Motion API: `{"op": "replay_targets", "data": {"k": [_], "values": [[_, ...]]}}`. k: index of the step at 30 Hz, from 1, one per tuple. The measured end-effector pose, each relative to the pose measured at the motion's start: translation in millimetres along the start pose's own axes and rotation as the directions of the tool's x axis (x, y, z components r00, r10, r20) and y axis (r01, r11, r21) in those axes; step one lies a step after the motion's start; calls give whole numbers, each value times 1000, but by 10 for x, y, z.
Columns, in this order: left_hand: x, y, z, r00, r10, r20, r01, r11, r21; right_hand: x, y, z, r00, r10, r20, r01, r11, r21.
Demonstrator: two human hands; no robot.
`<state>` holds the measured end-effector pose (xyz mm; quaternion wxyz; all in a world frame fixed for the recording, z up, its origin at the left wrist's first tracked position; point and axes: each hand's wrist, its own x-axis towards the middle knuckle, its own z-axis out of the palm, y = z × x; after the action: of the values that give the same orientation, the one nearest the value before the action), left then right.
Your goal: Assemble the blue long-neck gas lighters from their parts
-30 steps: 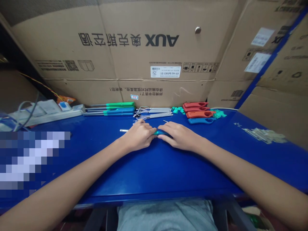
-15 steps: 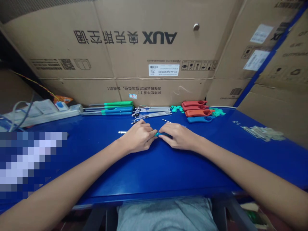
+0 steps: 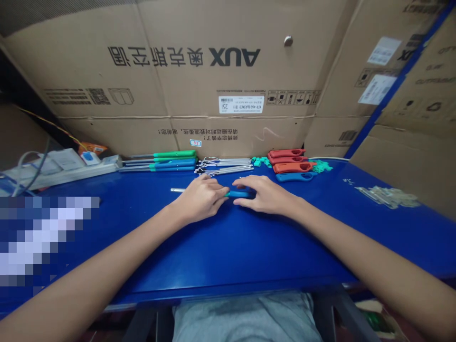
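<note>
A long-nosed lighter with a blue handle lies crosswise between my hands, its metal tube pointing left. My left hand is closed around it where the tube meets the handle, at a small green piece pinched by finger and thumb. The bare silver tube end sticks out past the left side of that hand. My right hand has its thumb and fingers apart around the blue handle, whose far end is hidden behind the palm.
Blue and green lighters lie at the back left, beside metal tubes with wires. Small green pieces and red handles follow to the right. Clear plastic parts sit at far right. A power strip lies left; cardboard walls the back.
My right hand has opened from its pinch at the joint and shifted slightly right, exposing more of the blue handle. My left hand keeps hold, moved a little left and away.
</note>
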<state>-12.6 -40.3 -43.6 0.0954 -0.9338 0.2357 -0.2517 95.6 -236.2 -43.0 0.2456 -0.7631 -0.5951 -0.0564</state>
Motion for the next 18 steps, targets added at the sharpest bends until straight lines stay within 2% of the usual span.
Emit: {"op": "replay_targets", "data": {"k": [4, 9, 13, 15, 18], "values": [[-45, -175, -61, 993, -115, -36, 113, 992, -58, -17, 155, -67, 999, 33, 20, -32, 997, -71], [-78, -315, -134, 982, -173, -82, 165, 982, -97, -33, 232, -78, 984, 46, -170, -46, 999, 4], [-71, -272, -172, 982, -183, -47, 176, 978, -114, -31, 197, -21, 969, -52, -241, 48, 999, -21], [-55, -207, -168, 989, -147, -37, 140, 980, -141, -33, 182, 16, 965, -116, -236, 111, 993, -33], [-22, -87, -127, 994, -67, -81, 52, 985, -167, -36, 158, 67, 958, -174, -229, 168, 985, -48]]}}
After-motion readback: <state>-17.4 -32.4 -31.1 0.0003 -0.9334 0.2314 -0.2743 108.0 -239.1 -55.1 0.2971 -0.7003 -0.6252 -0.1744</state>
